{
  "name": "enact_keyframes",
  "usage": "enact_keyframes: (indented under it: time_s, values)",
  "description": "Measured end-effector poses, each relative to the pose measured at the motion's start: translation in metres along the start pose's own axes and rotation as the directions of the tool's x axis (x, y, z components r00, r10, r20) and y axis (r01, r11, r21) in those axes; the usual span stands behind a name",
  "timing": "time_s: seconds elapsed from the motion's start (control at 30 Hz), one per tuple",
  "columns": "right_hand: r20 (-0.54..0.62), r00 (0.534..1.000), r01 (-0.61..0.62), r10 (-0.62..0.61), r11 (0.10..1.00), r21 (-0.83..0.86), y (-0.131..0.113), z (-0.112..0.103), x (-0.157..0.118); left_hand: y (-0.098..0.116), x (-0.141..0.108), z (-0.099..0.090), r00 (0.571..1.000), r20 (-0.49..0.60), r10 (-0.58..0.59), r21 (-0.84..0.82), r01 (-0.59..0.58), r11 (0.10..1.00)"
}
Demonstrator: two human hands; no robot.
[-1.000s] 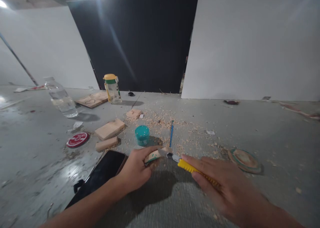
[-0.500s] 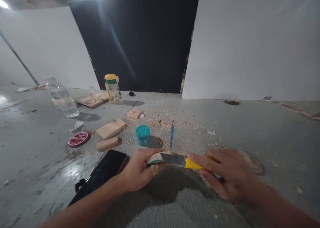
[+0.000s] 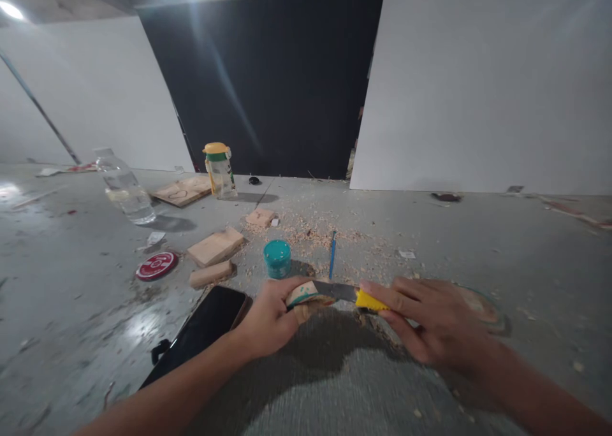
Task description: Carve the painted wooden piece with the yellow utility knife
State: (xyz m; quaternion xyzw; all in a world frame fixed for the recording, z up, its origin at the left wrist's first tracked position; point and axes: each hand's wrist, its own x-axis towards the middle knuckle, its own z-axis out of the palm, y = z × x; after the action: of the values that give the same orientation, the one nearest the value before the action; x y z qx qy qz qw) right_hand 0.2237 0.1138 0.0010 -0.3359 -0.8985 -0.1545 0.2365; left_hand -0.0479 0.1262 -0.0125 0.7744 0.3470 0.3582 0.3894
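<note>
My left hand (image 3: 270, 318) is closed around a small piece of wood (image 3: 302, 292) that carries teal marks along its edge. In my right hand (image 3: 430, 321) is a yellow utility knife (image 3: 370, 301), its long dark blade (image 3: 337, 290) pointing left and lying against the wood's right end. My right fingers wrap the handle, and most of it is hidden under them. A little beyond the wood stands a teal round jar (image 3: 277, 259). A thin blue stick (image 3: 332, 255), perhaps a pencil, lies to the right of the jar.
Wood shavings (image 3: 315, 229) litter the floor ahead. To the left lie a phone (image 3: 205, 327), two wood blocks (image 3: 216, 246), and a red round lid (image 3: 156, 266). Farther back stand a clear water bottle (image 3: 124, 187) and a yellow-capped bottle (image 3: 220, 171). An oval object (image 3: 482, 305) lies beyond my right hand.
The blade has shifted slightly against the wood, and the wood's tilt has changed a little. Both hands keep their holds. The whole view has moved slightly.
</note>
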Motion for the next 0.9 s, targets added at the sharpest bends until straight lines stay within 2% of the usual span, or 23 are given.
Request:
enact_keyframes:
  time_s: [0.13, 0.5, 0.67, 0.77, 0.8, 0.83, 0.9]
  values:
    - [-0.041, 0.999, 0.008, -0.010, 0.999, -0.047, -0.002, 0.002, 0.004, -0.004, 0.000, 0.000, 0.998, -0.055, -0.009, 0.026, 0.011, 1.000]
    - [-0.012, 0.995, -0.100, 0.099, 0.988, -0.118, -0.007, 0.011, 0.006, -0.003, 0.005, 0.002, 0.981, -0.192, -0.019, 0.179, 0.054, 0.982]
    - [0.010, 0.987, -0.158, 0.160, 0.980, -0.118, -0.011, 0.017, 0.018, -0.005, 0.008, 0.003, 0.963, -0.259, -0.081, 0.193, 0.133, 0.972]
    - [0.077, 0.938, -0.325, 0.337, 0.936, -0.132, 0.012, 0.022, 0.016, -0.005, 0.005, 0.000, 0.950, -0.297, -0.096, 0.188, 0.157, 0.970]
    - [0.068, 0.889, -0.439, 0.454, 0.884, -0.163, 0.024, 0.023, 0.012, -0.006, 0.003, -0.002, 0.950, -0.297, -0.101, 0.166, 0.155, 0.974]
    - [0.051, 0.862, -0.489, 0.504, 0.855, -0.175, 0.037, 0.022, 0.007, -0.007, 0.002, -0.004, 0.950, -0.293, -0.108, 0.129, 0.151, 0.980]
    - [0.031, 0.847, -0.519, 0.530, 0.838, -0.167, 0.060, 0.018, -0.004, -0.010, 0.001, -0.007, 0.953, -0.272, -0.133, 0.022, 0.144, 0.989]
